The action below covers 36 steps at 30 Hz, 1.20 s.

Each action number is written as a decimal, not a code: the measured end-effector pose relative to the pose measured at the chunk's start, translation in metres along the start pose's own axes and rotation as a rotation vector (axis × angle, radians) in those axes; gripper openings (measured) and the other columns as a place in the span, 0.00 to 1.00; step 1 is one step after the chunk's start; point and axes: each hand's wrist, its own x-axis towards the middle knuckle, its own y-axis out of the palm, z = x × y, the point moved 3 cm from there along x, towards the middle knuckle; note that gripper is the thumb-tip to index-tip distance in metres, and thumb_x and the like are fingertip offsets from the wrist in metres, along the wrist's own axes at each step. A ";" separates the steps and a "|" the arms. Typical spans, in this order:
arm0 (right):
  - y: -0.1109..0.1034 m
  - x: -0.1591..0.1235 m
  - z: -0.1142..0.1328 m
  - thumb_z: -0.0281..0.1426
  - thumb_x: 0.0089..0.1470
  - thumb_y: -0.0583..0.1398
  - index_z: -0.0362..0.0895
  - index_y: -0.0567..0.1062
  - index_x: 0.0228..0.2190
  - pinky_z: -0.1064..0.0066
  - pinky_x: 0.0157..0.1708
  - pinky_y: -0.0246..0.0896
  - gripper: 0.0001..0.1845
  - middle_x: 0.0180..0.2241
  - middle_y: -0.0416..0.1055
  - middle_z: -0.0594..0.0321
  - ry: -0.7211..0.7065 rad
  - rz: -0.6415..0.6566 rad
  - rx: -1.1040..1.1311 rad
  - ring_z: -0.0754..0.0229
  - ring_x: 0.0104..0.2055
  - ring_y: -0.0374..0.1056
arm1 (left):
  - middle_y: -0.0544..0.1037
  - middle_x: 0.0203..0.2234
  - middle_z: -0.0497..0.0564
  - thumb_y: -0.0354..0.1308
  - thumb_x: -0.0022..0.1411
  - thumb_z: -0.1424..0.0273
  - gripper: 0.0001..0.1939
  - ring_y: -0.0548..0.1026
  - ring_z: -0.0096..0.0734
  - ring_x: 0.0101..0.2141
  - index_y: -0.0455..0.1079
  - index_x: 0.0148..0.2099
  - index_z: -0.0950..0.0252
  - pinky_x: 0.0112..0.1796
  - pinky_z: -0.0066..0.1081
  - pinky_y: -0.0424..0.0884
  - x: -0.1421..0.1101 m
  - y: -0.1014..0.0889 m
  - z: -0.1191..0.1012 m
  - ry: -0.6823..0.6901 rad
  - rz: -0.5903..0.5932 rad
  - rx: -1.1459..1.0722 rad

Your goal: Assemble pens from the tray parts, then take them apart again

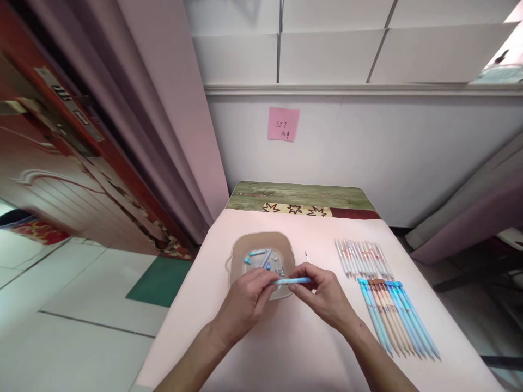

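Observation:
Between my two hands lies a light-blue pen barrel [292, 281], roughly level, above the near rim of a beige plastic bin [261, 239]. My left hand [247, 294] pinches its left end. At the darker blue right end, the thumb and fingers of my right hand [327, 294] are closed round it. Inside the bin are a loose pale-blue barrel [265, 257], a blue pen part [257, 252], a small turquoise piece [247, 260] and several tiny pieces. Just past my right hand, the tip of a thin pen refill [306, 256] shows; my fingers may hide its lower part.
On the right of the pink-covered table [302, 348] lies a row of white refills [363, 258]. Nearer, a row of blue and beige pens [396, 316] lies side by side. A wall with a pink note [283, 124] stands behind; a door [61, 158] is left.

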 end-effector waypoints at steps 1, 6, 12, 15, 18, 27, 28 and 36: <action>-0.001 0.000 0.001 0.34 0.53 0.61 0.43 0.75 0.31 0.76 0.25 0.56 0.07 0.25 0.70 0.65 -0.010 -0.005 -0.027 0.65 0.26 0.62 | 0.76 0.33 0.51 0.49 0.65 0.73 0.10 0.74 0.34 0.35 0.71 0.44 0.61 0.36 0.31 0.69 0.001 0.000 -0.001 0.008 -0.001 0.010; 0.000 0.000 0.001 0.41 0.59 0.54 0.43 0.73 0.22 0.75 0.21 0.51 0.20 0.18 0.66 0.66 0.050 0.032 -0.117 0.66 0.20 0.59 | 0.77 0.31 0.52 0.50 0.64 0.73 0.10 0.74 0.35 0.35 0.72 0.41 0.61 0.36 0.32 0.69 0.003 0.000 -0.005 0.063 -0.043 0.068; 0.001 -0.002 0.007 0.40 0.54 0.60 0.45 0.72 0.41 0.75 0.24 0.54 0.15 0.23 0.68 0.67 0.022 0.024 -0.108 0.64 0.24 0.61 | 0.76 0.31 0.52 0.50 0.64 0.74 0.08 0.73 0.36 0.35 0.71 0.40 0.62 0.36 0.33 0.69 0.003 0.001 -0.004 0.049 -0.054 0.110; 0.004 -0.002 0.009 0.37 0.52 0.61 0.46 0.70 0.35 0.75 0.24 0.52 0.09 0.24 0.67 0.68 0.002 0.028 -0.050 0.64 0.25 0.60 | 0.76 0.31 0.52 0.50 0.64 0.74 0.09 0.73 0.36 0.35 0.70 0.41 0.62 0.37 0.34 0.68 0.003 0.003 -0.004 0.041 -0.048 0.113; 0.006 -0.001 0.005 0.38 0.55 0.58 0.45 0.70 0.27 0.75 0.22 0.48 0.10 0.21 0.63 0.68 0.022 0.014 -0.073 0.65 0.22 0.55 | 0.76 0.31 0.52 0.49 0.64 0.74 0.09 0.73 0.36 0.35 0.70 0.41 0.62 0.38 0.35 0.68 0.002 0.005 -0.003 0.056 -0.057 0.125; 0.009 -0.001 0.004 0.39 0.52 0.61 0.45 0.73 0.34 0.75 0.23 0.53 0.11 0.22 0.67 0.68 -0.003 0.011 -0.049 0.65 0.23 0.60 | 0.76 0.31 0.52 0.50 0.64 0.75 0.08 0.72 0.36 0.36 0.70 0.40 0.62 0.39 0.35 0.66 0.002 0.007 0.000 0.071 -0.057 0.158; 0.009 -0.001 0.003 0.40 0.52 0.61 0.45 0.72 0.32 0.76 0.23 0.53 0.10 0.22 0.68 0.68 0.002 0.015 -0.041 0.65 0.23 0.60 | 0.76 0.31 0.52 0.51 0.64 0.75 0.08 0.72 0.36 0.36 0.71 0.40 0.62 0.39 0.35 0.66 0.002 0.007 0.000 0.071 -0.058 0.158; 0.013 -0.002 0.000 0.41 0.57 0.57 0.44 0.74 0.27 0.75 0.24 0.53 0.15 0.21 0.68 0.66 0.049 0.053 -0.043 0.64 0.23 0.61 | 0.77 0.32 0.51 0.50 0.64 0.75 0.09 0.73 0.36 0.36 0.71 0.41 0.61 0.39 0.36 0.65 0.003 0.008 0.001 0.096 -0.041 0.177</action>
